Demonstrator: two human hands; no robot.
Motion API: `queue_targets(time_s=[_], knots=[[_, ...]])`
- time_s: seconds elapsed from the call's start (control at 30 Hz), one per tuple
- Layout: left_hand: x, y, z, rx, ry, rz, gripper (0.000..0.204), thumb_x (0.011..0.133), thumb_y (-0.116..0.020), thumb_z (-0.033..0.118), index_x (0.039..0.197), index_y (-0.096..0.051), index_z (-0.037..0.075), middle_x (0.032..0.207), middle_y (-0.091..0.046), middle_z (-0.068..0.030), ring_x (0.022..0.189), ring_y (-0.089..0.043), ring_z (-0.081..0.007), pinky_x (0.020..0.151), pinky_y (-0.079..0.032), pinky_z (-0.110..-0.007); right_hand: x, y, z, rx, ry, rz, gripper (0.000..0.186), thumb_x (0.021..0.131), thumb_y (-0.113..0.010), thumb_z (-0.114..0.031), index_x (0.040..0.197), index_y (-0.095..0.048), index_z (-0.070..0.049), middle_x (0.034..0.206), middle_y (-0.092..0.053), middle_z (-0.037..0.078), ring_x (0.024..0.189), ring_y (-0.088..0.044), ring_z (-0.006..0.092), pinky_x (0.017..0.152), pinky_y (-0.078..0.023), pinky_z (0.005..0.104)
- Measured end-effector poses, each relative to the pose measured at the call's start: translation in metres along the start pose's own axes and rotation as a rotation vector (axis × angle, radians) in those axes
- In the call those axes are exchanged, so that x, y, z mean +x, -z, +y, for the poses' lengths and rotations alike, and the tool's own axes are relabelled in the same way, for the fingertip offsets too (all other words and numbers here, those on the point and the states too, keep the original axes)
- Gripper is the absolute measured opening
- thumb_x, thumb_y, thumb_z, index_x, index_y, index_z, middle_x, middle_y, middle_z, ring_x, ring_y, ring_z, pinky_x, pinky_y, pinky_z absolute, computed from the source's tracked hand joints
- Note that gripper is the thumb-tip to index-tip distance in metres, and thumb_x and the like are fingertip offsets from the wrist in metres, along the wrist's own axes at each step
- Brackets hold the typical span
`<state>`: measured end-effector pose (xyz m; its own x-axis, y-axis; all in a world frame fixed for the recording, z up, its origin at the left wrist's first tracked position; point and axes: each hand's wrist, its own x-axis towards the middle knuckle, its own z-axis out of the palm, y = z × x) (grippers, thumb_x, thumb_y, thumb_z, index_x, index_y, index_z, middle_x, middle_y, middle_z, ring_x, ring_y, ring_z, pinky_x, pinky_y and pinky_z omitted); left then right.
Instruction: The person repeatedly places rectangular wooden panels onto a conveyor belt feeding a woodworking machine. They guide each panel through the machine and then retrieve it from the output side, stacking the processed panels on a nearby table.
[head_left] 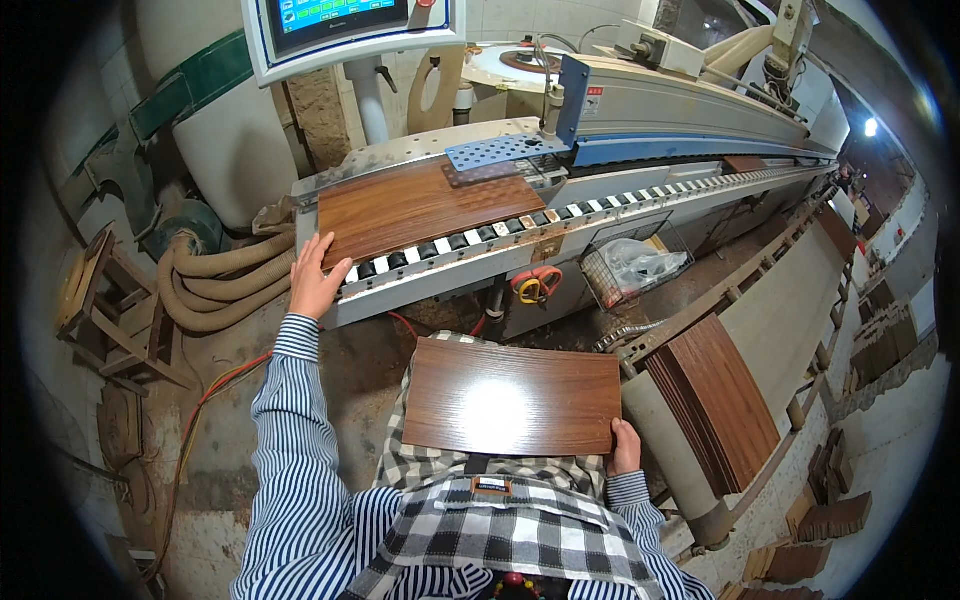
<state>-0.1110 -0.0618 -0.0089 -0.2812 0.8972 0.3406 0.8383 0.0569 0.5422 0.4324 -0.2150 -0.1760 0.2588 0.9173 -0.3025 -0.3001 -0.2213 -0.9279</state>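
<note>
A brown wood-grain board [420,210] lies on the machine's infeed, beside a track of black and white pads [430,248], its far right part under a blue perforated plate [500,148]. My left hand [315,275] rests at this board's near left end, fingers apart. My right hand [625,445] grips the right edge of a second brown board [500,395], which lies flat across my lap on a checked apron [470,520]. Light glares off the middle of that board.
A monitor [350,25] stands above the machine. Ribbed hoses [200,290] and a wooden stool [110,310] are at left. At right, a board stack [720,400] rests on a long conveyor [775,290]. A wire basket with plastic [635,270] and cables [215,390] sit low.
</note>
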Motion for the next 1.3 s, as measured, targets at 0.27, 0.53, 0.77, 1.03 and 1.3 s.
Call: queue_targets(time_s=[0.27,0.53,0.77,1.03,1.3], knots=[[0.004,0.003,0.001,-0.004,0.008,-0.038,0.066,0.083,-0.06,0.045,0.138,-0.043,0.012,0.146,-0.033,-0.0179,0.138,-0.025,-0.0329,0.11,-0.015,-0.052,0.001,0.002,0.002,-0.003,0.0,0.0,0.02,0.093,-0.052,-0.019,0.091,-0.059,-0.001,0.087,-0.06,0.003,0.082,-0.055,0.0125,0.077,-0.044,0.0273],[0.007,0.009,0.032,0.141,0.058,-0.126,0.069,0.083,-0.058,0.047,0.14,-0.039,0.013,0.146,-0.034,-0.0174,0.138,-0.024,-0.0338,0.112,-0.008,-0.054,-0.004,-0.002,-0.004,-0.011,-0.003,0.007,0.021,0.094,-0.053,-0.021,0.09,-0.059,-0.001,0.087,-0.059,0.003,0.082,-0.054,0.0128,0.077,-0.044,0.0278],[0.018,-0.014,0.072,0.25,0.022,-0.144,0.069,0.084,-0.056,0.05,0.14,-0.038,0.013,0.144,-0.037,-0.016,0.137,-0.027,-0.0327,0.112,-0.007,-0.055,-0.005,-0.003,-0.005,0.016,-0.019,-0.003,0.021,0.093,-0.053,-0.02,0.091,-0.059,-0.001,0.087,-0.059,0.003,0.081,-0.054,0.013,0.076,-0.044,0.0281],[0.037,-0.067,0.115,0.244,-0.075,-0.114,0.067,0.085,-0.055,0.05,0.138,-0.04,0.013,0.141,-0.04,-0.018,0.135,-0.032,-0.0327,0.111,-0.011,-0.057,-0.009,0.0,-0.008,0.04,-0.002,-0.052,0.022,0.093,-0.052,-0.018,0.102,-0.058,0.002,0.095,-0.06,0.003,0.084,-0.055,0.0111,0.081,-0.043,0.0269],[0.035,-0.081,0.12,0.068,-0.225,-0.101,0.057,0.091,-0.05,0.038,0.14,-0.036,0.013,0.134,-0.049,-0.0169,0.131,-0.038,-0.0309,0.112,-0.018,-0.047,-0.03,0.001,-0.038,0.204,-0.06,-0.333,0.062,0.09,-0.056,-0.024,0.142,-0.029,-0.002,0.114,-0.059,0.012,0.078,-0.066,0.0187,0.059,-0.058,0.03]])
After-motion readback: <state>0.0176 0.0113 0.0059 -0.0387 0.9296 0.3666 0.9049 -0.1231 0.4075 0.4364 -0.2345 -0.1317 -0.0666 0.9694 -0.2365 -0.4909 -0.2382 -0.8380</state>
